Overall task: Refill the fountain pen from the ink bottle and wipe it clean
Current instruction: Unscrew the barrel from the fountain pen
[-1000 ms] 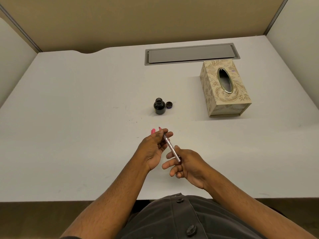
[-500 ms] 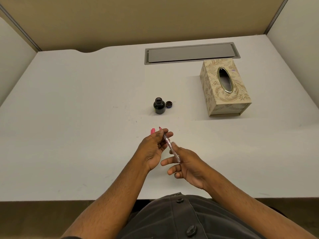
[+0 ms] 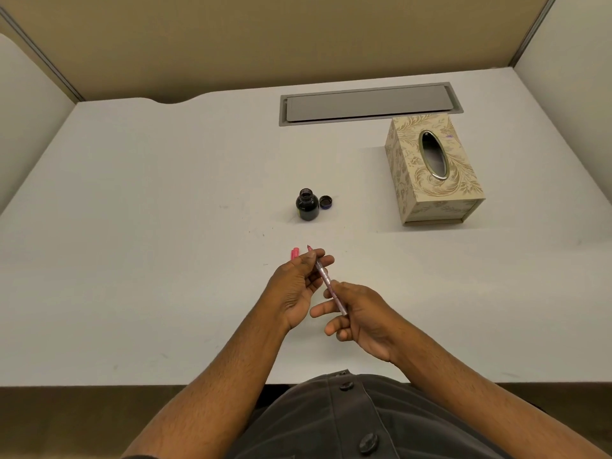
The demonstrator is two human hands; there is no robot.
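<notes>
A slim fountain pen (image 3: pixel 326 279) with a clear barrel and a pink nib end slants between both hands above the white desk (image 3: pixel 149 226). My left hand (image 3: pixel 299 283) pinches its front part near the nib. My right hand (image 3: pixel 361 314) grips its rear end between thumb and fingers. A pink piece (image 3: pixel 294 253), perhaps the cap, pokes out behind my left fingers. The dark ink bottle (image 3: pixel 307 205) stands uncapped farther back, its small cap (image 3: pixel 325 202) lying just to its right.
A patterned beige tissue box (image 3: pixel 430 170) sits at the right rear, with no tissue poking out of its oval slot. A grey cable tray lid (image 3: pixel 367 102) is set into the desk behind it. Partition walls enclose the desk on three sides.
My right hand's fingers have shifted slightly along the pen's rear end. The left hand and the pen stay almost where they were.
</notes>
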